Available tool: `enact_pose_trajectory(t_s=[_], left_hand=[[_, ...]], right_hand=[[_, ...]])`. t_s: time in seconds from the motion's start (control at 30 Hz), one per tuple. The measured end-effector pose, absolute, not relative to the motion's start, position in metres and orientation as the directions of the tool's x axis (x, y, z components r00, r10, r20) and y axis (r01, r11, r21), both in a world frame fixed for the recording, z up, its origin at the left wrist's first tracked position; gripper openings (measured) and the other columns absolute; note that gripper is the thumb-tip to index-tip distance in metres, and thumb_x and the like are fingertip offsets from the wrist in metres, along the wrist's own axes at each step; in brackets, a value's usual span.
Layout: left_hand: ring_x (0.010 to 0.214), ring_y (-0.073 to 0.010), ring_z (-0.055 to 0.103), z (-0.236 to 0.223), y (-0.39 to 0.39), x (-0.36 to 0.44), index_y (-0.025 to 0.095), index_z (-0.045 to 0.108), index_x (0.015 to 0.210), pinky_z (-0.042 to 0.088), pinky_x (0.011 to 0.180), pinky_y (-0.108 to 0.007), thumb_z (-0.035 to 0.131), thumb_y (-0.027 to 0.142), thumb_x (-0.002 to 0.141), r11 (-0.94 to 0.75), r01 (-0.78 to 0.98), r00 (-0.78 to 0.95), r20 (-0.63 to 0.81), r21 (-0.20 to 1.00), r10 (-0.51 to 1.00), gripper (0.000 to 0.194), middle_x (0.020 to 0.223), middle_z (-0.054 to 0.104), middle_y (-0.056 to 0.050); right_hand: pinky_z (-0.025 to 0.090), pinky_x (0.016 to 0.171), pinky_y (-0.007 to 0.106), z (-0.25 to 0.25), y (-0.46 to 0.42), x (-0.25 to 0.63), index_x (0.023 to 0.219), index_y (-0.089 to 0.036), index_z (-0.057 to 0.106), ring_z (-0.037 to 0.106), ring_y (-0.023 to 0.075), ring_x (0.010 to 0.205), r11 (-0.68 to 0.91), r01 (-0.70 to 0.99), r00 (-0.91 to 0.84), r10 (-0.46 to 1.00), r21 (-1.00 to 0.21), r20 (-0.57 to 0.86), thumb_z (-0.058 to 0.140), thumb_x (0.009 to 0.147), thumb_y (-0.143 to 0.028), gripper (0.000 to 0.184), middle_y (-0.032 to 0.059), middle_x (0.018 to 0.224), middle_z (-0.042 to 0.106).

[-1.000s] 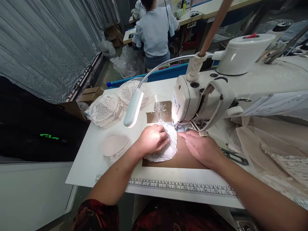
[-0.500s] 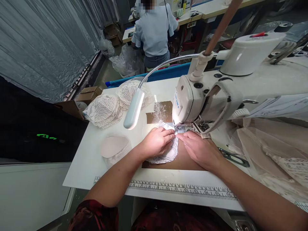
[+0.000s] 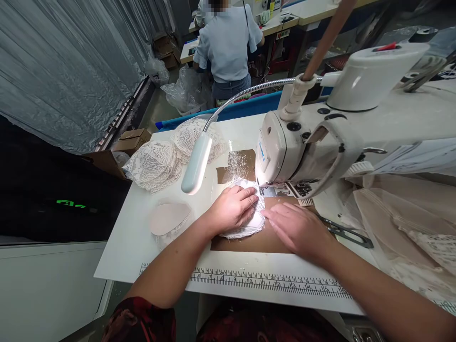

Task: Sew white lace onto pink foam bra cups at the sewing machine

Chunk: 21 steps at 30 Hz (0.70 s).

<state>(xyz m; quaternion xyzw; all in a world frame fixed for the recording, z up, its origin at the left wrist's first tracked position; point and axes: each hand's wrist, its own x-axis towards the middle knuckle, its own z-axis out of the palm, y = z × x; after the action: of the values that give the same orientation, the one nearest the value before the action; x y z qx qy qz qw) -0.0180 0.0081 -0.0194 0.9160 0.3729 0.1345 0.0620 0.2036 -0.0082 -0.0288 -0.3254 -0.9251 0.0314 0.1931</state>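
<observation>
A white lace-edged bra cup lies under the sewing machine's needle area, on a brown plate. My left hand rests over it, fingers curved together and pressing the fabric from above. At the cup's right edge, my right hand has its thumb and fingertips drawn together on the rim; this hand is slightly blurred. The white sewing machine head stands just beyond both hands, its presser foot close to the cup's upper right edge. Fabric under the left palm is hidden.
Stacked lace cups lie at the back left of the white table. Nearer is a beige cup piece. A lamp overhangs the table. Sheer beige fabric lies right. A co-worker sits beyond.
My right hand has slid toward me along the cup's edge, away from the needle. My left hand stays on the cup with little movement.
</observation>
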Motion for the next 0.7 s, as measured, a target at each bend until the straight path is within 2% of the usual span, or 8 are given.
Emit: enact_pose_trajectory(t_s=[0.13, 0.27, 0.37, 0.53, 0.63, 0.7], left_hand=[[0.100, -0.0222, 0.055, -0.016, 0.009, -0.025, 0.011, 0.059, 0.115, 0.047, 0.085, -0.036, 0.042, 0.023, 0.091, -0.648, 0.692, 0.602, 0.242, 0.318, 0.761, 0.032, 0.116, 0.060, -0.015], [0.091, -0.0224, 0.055, -0.015, 0.008, -0.023, 0.010, 0.062, 0.110, 0.047, 0.080, -0.036, 0.044, 0.020, 0.089, -0.633, 0.729, 0.605, 0.188, 0.261, 0.774, 0.029, 0.104, 0.062, -0.014], [0.094, -0.0231, 0.054, -0.016, 0.004, -0.017, 0.013, 0.060, 0.116, 0.045, 0.081, -0.038, 0.044, 0.020, 0.089, -0.679, 0.708, 0.656, 0.173, 0.196, 0.735, 0.032, 0.109, 0.061, -0.013], [0.098, -0.0231, 0.053, -0.015, -0.003, -0.011, 0.017, 0.058, 0.122, 0.042, 0.085, -0.039, 0.041, 0.027, 0.093, -0.728, 0.659, 0.711, 0.162, 0.189, 0.685, 0.035, 0.124, 0.058, -0.011], [0.098, -0.0230, 0.054, -0.011, -0.002, -0.015, 0.019, 0.058, 0.121, 0.043, 0.085, -0.039, 0.043, 0.034, 0.093, -0.739, 0.635, 0.721, 0.171, 0.225, 0.671, 0.036, 0.127, 0.057, -0.010], [0.096, -0.0224, 0.055, -0.007, 0.001, -0.021, 0.017, 0.060, 0.117, 0.044, 0.083, -0.037, 0.043, 0.036, 0.092, -0.689, 0.685, 0.657, 0.208, 0.236, 0.724, 0.035, 0.120, 0.060, -0.010]], right_hand=[[0.032, 0.063, 0.031, -0.029, -0.015, 0.204, 0.093, -0.016, 0.068, 0.047, 0.0174, 0.068, 0.815, 0.518, -0.748, 0.579, -0.260, 0.323, 0.042, 0.090, -0.018, 0.026, 0.0036, 0.070, 0.057], [0.031, 0.063, 0.030, -0.029, -0.015, 0.203, 0.094, -0.016, 0.067, 0.046, 0.0167, 0.068, 0.803, 0.509, -0.746, 0.591, -0.310, 0.307, 0.042, 0.090, -0.018, 0.025, 0.0027, 0.070, 0.056], [0.033, 0.065, 0.030, -0.030, -0.013, 0.205, 0.096, -0.017, 0.067, 0.049, 0.0168, 0.070, 0.780, 0.553, -0.720, 0.624, -0.292, 0.305, 0.042, 0.091, -0.018, 0.026, 0.0033, 0.072, 0.059], [0.035, 0.064, 0.030, -0.029, -0.007, 0.206, 0.098, -0.017, 0.067, 0.056, 0.0173, 0.072, 0.687, 0.694, -0.625, 0.723, -0.215, 0.294, 0.042, 0.090, -0.018, 0.027, 0.0064, 0.082, 0.065], [0.037, 0.063, 0.030, -0.028, -0.007, 0.205, 0.102, -0.017, 0.066, 0.057, 0.0175, 0.073, 0.699, 0.677, -0.630, 0.712, -0.231, 0.310, 0.041, 0.091, -0.018, 0.027, 0.0071, 0.086, 0.066], [0.039, 0.065, 0.031, -0.028, -0.009, 0.205, 0.104, -0.017, 0.066, 0.057, 0.0180, 0.076, 0.746, 0.613, -0.670, 0.666, -0.261, 0.329, 0.041, 0.092, -0.020, 0.027, 0.0075, 0.086, 0.066]])
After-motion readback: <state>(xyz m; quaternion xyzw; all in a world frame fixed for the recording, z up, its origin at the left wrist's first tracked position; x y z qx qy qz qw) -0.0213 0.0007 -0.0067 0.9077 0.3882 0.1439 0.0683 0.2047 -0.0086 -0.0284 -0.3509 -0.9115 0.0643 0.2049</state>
